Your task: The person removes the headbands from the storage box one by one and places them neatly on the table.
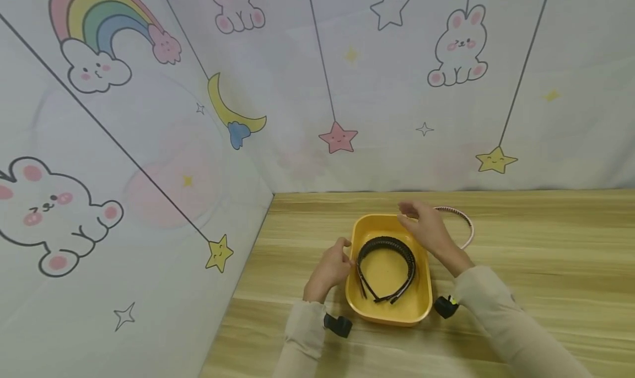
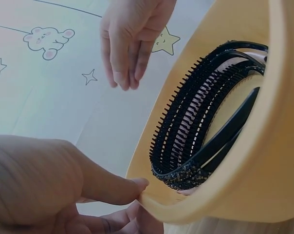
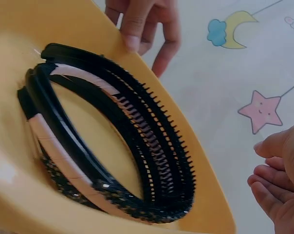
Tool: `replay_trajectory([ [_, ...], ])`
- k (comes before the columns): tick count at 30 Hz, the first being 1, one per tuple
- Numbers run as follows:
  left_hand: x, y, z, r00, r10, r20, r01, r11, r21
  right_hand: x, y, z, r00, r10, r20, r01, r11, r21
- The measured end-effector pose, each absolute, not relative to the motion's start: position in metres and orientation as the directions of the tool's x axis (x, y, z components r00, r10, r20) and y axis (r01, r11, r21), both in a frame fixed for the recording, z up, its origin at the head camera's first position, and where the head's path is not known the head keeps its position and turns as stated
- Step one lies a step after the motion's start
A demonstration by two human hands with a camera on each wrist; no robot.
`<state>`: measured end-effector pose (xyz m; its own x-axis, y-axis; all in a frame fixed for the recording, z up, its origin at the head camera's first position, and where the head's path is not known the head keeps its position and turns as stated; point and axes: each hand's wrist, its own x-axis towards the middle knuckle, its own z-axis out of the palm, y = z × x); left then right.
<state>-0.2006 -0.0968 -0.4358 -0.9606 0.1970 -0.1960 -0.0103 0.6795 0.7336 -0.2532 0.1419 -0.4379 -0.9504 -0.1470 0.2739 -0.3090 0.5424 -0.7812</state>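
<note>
A yellow plastic tray (image 1: pixel 389 318) stands on the table, holding several black toothed headbands (image 1: pixel 386 241) nested together. In the right wrist view, one headband (image 3: pixel 64 153) shows a pale pink band and dark glittery beading lies beside it. My left hand (image 1: pixel 329 268) pinches the tray's left rim, its thumb (image 2: pixel 120 189) on the edge and the other fingers outside. Over the tray's far right corner, my right hand (image 1: pixel 428 229) hovers with relaxed fingers and holds nothing. A pink headband (image 1: pixel 471 226) lies on the table just beyond the right hand, partly hidden by it.
The wooden table (image 1: pixel 545 268) reaches to a white printed cloth (image 1: pixel 387 97) at the back and another cloth side (image 1: pixel 163 119) on the left. Black wrist cameras (image 1: pixel 339 325) hang under both sleeves, close to the tray's sides.
</note>
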Motion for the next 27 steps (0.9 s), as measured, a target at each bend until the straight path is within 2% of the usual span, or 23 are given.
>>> replay_trajectory([
  [27,-0.201,-0.096,-0.436,-0.962,0.191,-0.195,-0.012,0.681,0.732,-0.249,0.126,-0.462,-0.954,-0.276,0.120,-0.270,0.609,-0.746],
])
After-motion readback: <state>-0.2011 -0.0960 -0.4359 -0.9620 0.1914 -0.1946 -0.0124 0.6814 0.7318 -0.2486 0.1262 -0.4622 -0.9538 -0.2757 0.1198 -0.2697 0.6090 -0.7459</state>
